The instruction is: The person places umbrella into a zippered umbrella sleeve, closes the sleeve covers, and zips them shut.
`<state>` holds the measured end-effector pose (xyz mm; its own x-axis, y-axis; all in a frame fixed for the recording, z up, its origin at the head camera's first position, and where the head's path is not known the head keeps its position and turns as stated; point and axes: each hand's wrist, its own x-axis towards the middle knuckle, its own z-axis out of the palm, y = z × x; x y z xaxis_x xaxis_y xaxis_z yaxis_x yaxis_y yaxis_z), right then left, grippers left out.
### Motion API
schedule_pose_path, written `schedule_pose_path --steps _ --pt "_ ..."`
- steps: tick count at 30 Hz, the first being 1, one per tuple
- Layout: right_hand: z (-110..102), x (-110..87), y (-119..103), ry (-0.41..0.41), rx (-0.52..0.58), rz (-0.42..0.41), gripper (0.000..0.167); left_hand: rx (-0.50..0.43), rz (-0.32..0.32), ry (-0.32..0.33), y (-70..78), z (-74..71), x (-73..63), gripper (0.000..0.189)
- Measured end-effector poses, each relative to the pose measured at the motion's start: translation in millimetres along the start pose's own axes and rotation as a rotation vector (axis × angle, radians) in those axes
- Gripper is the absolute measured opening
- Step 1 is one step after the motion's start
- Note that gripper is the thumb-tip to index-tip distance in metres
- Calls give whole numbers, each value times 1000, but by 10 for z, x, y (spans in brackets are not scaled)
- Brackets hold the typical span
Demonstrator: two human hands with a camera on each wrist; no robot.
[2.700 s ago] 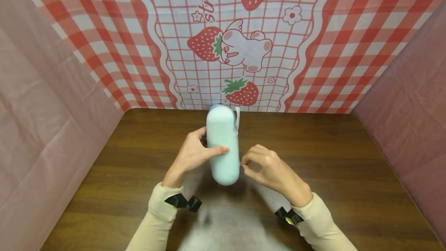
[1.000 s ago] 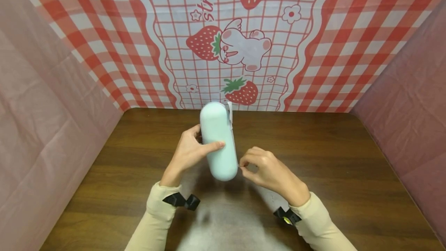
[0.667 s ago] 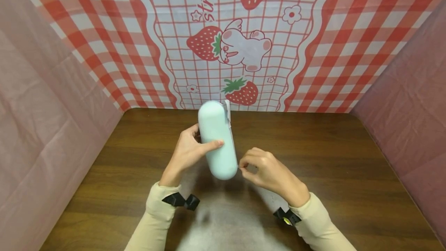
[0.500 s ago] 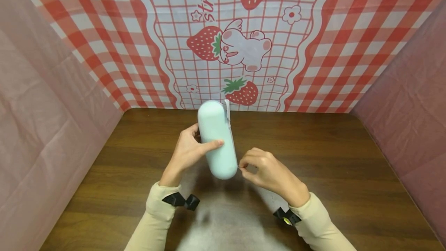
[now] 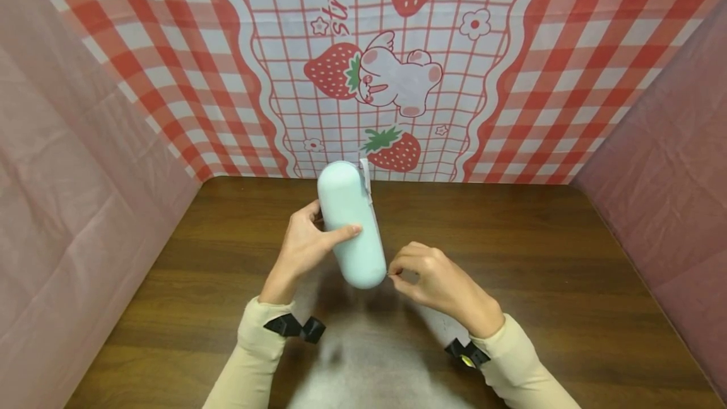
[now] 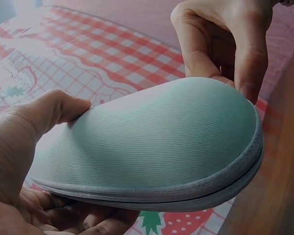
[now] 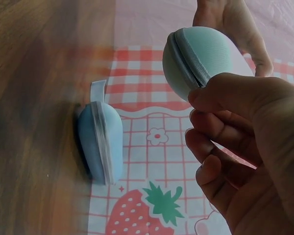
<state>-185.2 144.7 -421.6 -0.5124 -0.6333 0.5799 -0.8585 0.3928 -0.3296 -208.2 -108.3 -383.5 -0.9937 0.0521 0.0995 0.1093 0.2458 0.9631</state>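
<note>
My left hand grips a mint-green hard zip case, thumb across its front and fingers behind. The case is held tilted, its far end leaning left, with a white strap on its right edge by that end. At the near end, my right hand pinches the zipper pull between thumb and forefinger; the fingertips mostly hide it. The grey zipper seam runs round the case, with a narrow dark gap along it beside my right thumb in the right wrist view.
A light blue zip case with a white strap sits at the table's back by the strawberry-print cloth; the mint case hides it in the head view. The brown wooden table lies below, with pink cloth at both sides.
The mint case has risen slightly and tilted, its far end swinging left. My right hand, still pinching at the near end, has shifted a little left and down.
</note>
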Motion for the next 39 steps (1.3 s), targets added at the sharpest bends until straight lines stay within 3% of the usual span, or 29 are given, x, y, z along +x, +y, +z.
schedule_pose_path --steps 20,28,31,35,39 --pt "36 15 -21 -28 38 -7 21 -63 4 59 -16 -26 -2 56" --pt "7 2 -17 -68 8 42 13 -123 1 41 -20 -35 12 57" --pt "-21 -4 8 -49 -16 66 11 -133 9 45 -19 -40 15 56" --pt "-43 -5 44 37 -27 87 23 -144 19 34 -23 -43 12 55" --pt "-38 11 43 91 4 121 55 -144 30 2 -31 -24 7 54"
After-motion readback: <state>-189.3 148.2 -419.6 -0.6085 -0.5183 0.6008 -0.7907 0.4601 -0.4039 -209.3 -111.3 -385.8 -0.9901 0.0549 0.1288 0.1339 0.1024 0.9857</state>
